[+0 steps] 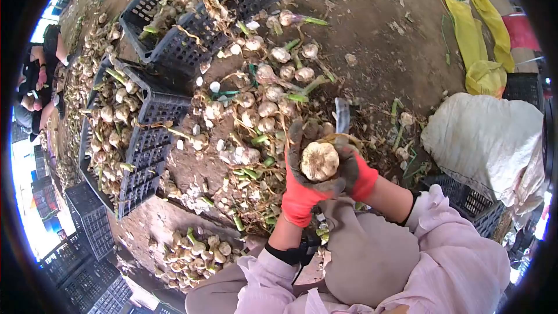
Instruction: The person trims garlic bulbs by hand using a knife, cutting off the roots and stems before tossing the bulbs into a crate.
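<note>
A large pale garlic bulb (319, 161) is held between my gloved hands, its root side facing the camera. My left hand (303, 181), in a red glove with a dark, dirty palm, wraps its fingers round the bulb from the left and below. My right hand (356, 170), gloved the same way, is closed beside the bulb on the right. A knife (342, 115) sticks up from the right hand with its short blade pointing away from me; its handle is hidden in the fingers. Dry garlic stalk shows just behind the bulb.
Loose garlic bulbs (267, 109) and cut stalks litter the ground ahead. Black crates (152, 139) of garlic stand left, with a trimmed pile (197, 259) nearer me. A white sack (485, 142) and yellow bags (469, 38) lie right. Another person (42, 81) sits far left.
</note>
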`<state>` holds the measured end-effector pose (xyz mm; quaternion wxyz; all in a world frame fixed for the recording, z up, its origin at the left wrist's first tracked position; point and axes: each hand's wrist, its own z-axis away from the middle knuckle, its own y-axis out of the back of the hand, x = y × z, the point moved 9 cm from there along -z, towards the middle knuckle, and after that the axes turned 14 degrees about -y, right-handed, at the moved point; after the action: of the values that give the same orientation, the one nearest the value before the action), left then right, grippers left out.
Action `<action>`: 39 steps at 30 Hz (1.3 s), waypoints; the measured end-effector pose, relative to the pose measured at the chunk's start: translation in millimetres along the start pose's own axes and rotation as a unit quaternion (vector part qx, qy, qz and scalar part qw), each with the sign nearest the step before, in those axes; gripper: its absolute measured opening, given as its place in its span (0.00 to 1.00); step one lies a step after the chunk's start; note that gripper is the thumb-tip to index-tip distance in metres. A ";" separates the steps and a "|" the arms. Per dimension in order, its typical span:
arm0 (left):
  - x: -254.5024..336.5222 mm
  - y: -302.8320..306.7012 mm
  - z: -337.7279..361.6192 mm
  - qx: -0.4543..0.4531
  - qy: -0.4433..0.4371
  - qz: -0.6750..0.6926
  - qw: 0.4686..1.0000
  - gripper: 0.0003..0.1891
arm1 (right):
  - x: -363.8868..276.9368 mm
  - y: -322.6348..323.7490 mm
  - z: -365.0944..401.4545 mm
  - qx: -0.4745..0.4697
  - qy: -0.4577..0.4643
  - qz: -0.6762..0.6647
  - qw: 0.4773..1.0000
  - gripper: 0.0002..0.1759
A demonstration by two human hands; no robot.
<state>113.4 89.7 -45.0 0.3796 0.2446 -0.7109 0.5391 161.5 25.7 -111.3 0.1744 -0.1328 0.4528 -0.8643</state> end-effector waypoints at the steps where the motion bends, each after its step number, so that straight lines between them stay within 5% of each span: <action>1: -1.0 -0.2 5.2 0.004 0.032 -0.030 0.999 0.43 | 8.1 15.5 -3.4 0.000 -0.005 0.008 1.000 0.19; 4: -10.6 15.1 30.0 -0.020 0.189 -0.148 0.971 0.37 | 39.0 58.2 -0.9 0.111 -0.124 0.002 0.986 0.19; 5: -7.7 17.8 33.4 -0.021 0.181 -0.152 0.971 0.37 | 16.5 69.0 11.4 0.189 -0.046 0.182 0.964 0.19; 7: -3.5 23.4 37.9 -0.023 0.168 -0.159 0.973 0.37 | -43.6 37.1 52.8 0.318 0.109 0.512 0.791 0.21; 10: 5.2 31.6 42.0 -0.083 0.166 -0.248 0.951 0.36 | -65.4 -54.7 92.1 0.260 0.268 0.783 0.498 0.21; 12: -5.4 34.0 50.6 -0.139 0.242 -0.234 0.931 0.37 | -56.6 -78.7 87.5 0.226 0.218 0.858 0.405 0.20; 13: 6.1 20.4 42.8 -0.266 0.107 -0.372 0.883 0.37 | -49.4 -84.8 81.9 0.208 0.193 0.890 0.357 0.20; 14: 13.1 4.9 45.3 -0.376 -0.037 -0.488 0.787 0.37 | -44.2 -91.2 78.1 0.176 0.217 0.893 0.352 0.17; 17: -12.6 52.9 65.6 -0.086 0.181 -0.187 0.962 0.37 | -28.6 -84.1 62.1 0.155 0.161 0.914 0.338 0.14; 19: 2.6 47.3 56.8 -0.054 0.177 -0.199 0.962 0.37 | -25.6 -83.4 59.6 0.146 0.174 0.911 0.344 0.13; 21: 10.5 32.5 48.9 -0.198 0.083 -0.344 0.914 0.36 | -23.6 -81.2 58.4 0.142 0.164 0.915 0.341 0.13; 23: 5.7 31.5 51.6 -0.227 0.095 -0.383 0.890 0.35 | -35.5 -66.9 56.1 0.164 0.155 0.910 0.348 0.19; 27: 7.0 32.9 64.6 -0.042 0.212 -0.181 0.959 0.32 | -45.4 -45.8 62.5 0.192 0.174 0.888 0.381 0.18; 28: 16.6 22.8 69.7 0.031 0.227 -0.029 0.973 0.32 | -70.1 -6.2 62.3 0.319 0.066 0.840 0.434 0.14; 29: 24.3 19.9 60.5 0.010 0.206 -0.049 0.977 0.33 | -101.3 23.3 68.5 0.409 0.030 0.839 0.358 0.12; 31: 41.6 14.5 44.3 -0.029 0.161 -0.089 0.982 0.35 | -124.5 23.8 97.9 0.433 0.201 0.739 0.475 0.11; 33: 37.1 26.9 46.5 -0.028 0.150 -0.168 0.974 0.38 | -87.6 0.4 97.2 0.361 0.176 0.738 0.542 0.12; 34: 25.5 27.8 50.1 0.021 0.181 -0.073 0.980 0.41 | -77.3 -25.9 94.1 0.324 0.177 0.738 0.565 0.13; 37: 18.7 32.8 50.8 -0.166 0.092 -0.375 0.907 0.38 | -34.1 -72.6 77.4 0.190 0.176 0.866 0.428 0.12; 39: 20.8 26.7 53.8 -0.193 0.085 -0.389 0.897 0.38 | -29.5 -80.8 73.1 0.179 0.152 0.892 0.387 0.12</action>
<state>66.0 47.8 -50.8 0.6579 0.3770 -0.6141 0.2191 201.8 27.0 -5.9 0.7932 0.5146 0.1654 -0.2806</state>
